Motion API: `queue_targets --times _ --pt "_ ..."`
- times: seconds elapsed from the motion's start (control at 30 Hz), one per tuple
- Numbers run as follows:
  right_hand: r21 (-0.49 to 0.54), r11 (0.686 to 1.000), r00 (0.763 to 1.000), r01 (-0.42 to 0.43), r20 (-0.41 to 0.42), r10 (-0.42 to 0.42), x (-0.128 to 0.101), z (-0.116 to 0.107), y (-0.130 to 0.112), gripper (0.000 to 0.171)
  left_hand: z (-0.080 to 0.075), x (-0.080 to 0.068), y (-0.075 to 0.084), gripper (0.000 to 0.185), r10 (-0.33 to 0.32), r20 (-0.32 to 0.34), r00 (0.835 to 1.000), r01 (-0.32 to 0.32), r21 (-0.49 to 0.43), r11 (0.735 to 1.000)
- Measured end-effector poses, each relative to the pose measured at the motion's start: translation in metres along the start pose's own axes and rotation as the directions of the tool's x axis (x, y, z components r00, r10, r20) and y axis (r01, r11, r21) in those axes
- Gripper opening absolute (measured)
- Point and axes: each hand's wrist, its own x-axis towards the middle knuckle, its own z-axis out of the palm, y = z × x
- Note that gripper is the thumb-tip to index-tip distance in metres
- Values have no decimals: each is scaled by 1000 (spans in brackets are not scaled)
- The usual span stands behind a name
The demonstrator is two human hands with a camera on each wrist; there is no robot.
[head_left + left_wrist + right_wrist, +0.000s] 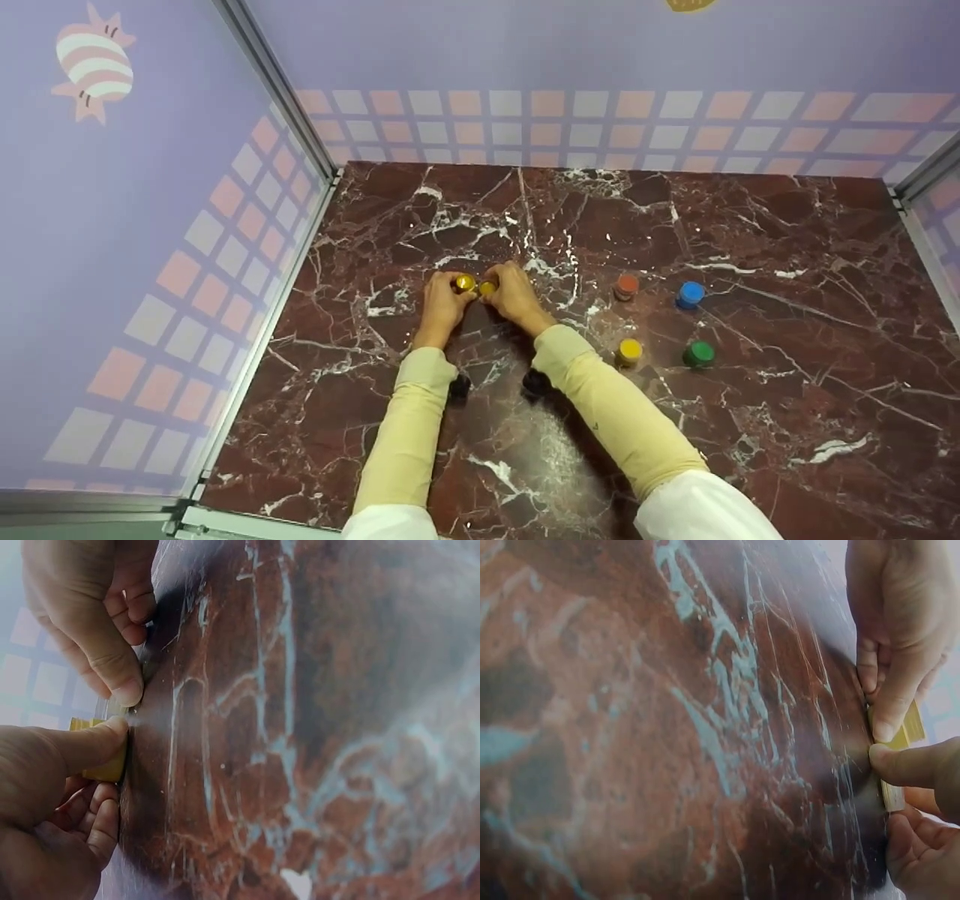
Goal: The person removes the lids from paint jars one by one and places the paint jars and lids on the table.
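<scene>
Near the middle of the table both hands work close together, each with a small jar. My left hand (441, 301) grips a small jar of bright yellow (465, 283), its thumb along the near side; the left wrist view shows this yellow jar (106, 765) standing on the table. Close by on the right, my right hand (513, 291) pinches a second small jar with a darker yellow top (488, 288). From the right wrist its side looks pale and clear (892, 796). The two thumbs nearly meet between the jars.
To the right stand several small paint jars: orange-red (626, 287), blue (691, 295), yellow (629, 352) and green (700, 353). The marbled dark red table (787, 420) is bounded by printed panels (525, 45) at the back and sides.
</scene>
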Motion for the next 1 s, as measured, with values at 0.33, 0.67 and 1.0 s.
queue_targets --times 0.33,0.67,1.0 --pt "12 1000 1000 22 5 -22 -2 0 3 40 3 -1 -2 30 25 -36 999 -26 -33 999" --pt "19 1000 999 23 35 -24 -3 -4 6 45 6 -1 0 32 17 -35 999 -18 -23 1000" --pt "230 973 1000 27 10 -30 -17 -23 12 46 4 -3 1 33 12 -40 999 -11 15 1000"
